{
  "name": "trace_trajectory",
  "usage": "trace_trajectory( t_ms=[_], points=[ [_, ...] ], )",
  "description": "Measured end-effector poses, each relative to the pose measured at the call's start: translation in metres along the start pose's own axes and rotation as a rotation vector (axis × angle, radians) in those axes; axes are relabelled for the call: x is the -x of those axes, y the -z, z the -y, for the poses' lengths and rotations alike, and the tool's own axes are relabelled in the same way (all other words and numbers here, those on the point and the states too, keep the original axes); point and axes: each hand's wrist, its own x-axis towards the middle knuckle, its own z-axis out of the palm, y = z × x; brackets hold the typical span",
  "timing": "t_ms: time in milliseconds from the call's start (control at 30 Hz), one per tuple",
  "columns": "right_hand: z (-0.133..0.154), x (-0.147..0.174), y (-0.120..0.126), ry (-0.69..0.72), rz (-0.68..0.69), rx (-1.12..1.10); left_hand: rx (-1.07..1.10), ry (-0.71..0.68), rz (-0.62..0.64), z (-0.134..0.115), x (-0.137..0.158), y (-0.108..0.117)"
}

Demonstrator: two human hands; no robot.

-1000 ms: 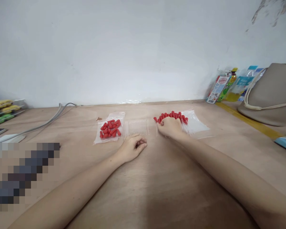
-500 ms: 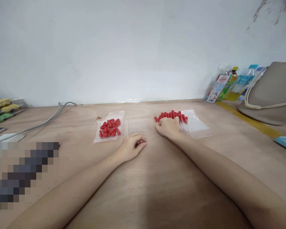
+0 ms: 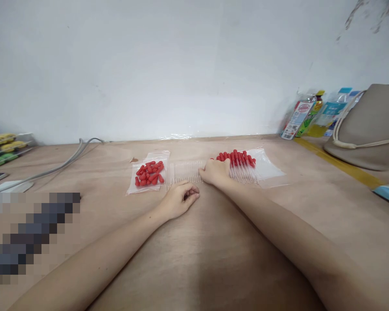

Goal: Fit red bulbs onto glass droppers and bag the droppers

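Note:
My left hand [image 3: 180, 199] rests on the table with its fingers loosely curled, and I see nothing in it. Just beyond it lies a row of bare clear dropper tubes [image 3: 186, 172]. At the right end of that row is my right hand [image 3: 215, 172], palm down, fingers bent. Its thumb side touches the tubes; its other fingertips are hidden. To its right, several droppers with red rubber bulbs [image 3: 236, 158] lie side by side, partly on a plastic bag [image 3: 268, 166]. Loose red bulbs [image 3: 150, 173] lie on another clear bag [image 3: 164, 156] at the left.
A grey cable [image 3: 68, 159] runs over the wooden table at the left, near packs of yellow and green items [image 3: 6, 149]. Bottles and a carton [image 3: 296, 121] stand at the back right beside a beige bag [image 3: 369, 129]. A white wall [image 3: 181, 65] closes the back.
My right hand has moved left, from the red-bulbed droppers to the end of the bare tube row, uncovering more of the droppers' tubes. My left hand has stayed put.

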Motion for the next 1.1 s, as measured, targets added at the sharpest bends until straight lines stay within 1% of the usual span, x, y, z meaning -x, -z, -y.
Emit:
trace_trajectory(
  t_ms=[133, 200, 267, 333, 400, 500, 567, 633, 733, 833, 933, 1000, 1100],
  points=[
    [0.008, -0.006, 0.003, -0.049, 0.078, -0.025, -0.013, -0.007, -0.003, -0.001, 0.002, -0.002],
    [0.011, -0.007, 0.004, -0.054, 0.095, -0.033, -0.077, -0.010, -0.051, 0.000, 0.001, 0.001],
    [0.012, -0.007, 0.005, -0.051, 0.103, -0.042, -0.219, 0.013, -0.149, 0.006, -0.002, 0.009],
    [0.011, -0.004, 0.006, -0.043, 0.096, -0.048, -0.407, 0.076, -0.245, 0.015, -0.006, 0.024],
    [0.009, 0.003, 0.006, -0.014, 0.028, -0.053, -0.556, 0.183, -0.263, 0.027, -0.011, 0.043],
    [-0.002, 0.020, 0.003, 0.079, -0.194, -0.064, -0.705, 0.322, -0.164, 0.041, -0.015, 0.067],
    [-0.013, 0.035, -0.001, 0.165, -0.322, -0.074, -0.713, 0.350, -0.045, 0.045, -0.015, 0.077],
    [-0.027, 0.051, -0.004, 0.250, -0.379, -0.099, -0.676, 0.341, 0.054, 0.046, -0.014, 0.081],
    [-0.046, 0.071, -0.003, 0.347, -0.395, -0.152, -0.618, 0.345, 0.109, 0.048, -0.012, 0.081],
    [-0.057, 0.082, 0.003, 0.354, -0.379, -0.164, -0.582, 0.345, 0.093, 0.053, -0.011, 0.077],
    [-0.059, 0.084, 0.006, 0.345, -0.352, -0.164, -0.627, 0.327, 0.091, 0.055, -0.011, 0.076],
    [-0.058, 0.082, 0.004, 0.360, -0.359, -0.178, -0.668, 0.321, 0.095, 0.052, -0.012, 0.077],
    [-0.059, 0.079, 0.000, 0.375, -0.399, -0.186, -0.683, 0.302, 0.041, 0.042, -0.013, 0.081]
  ],
)
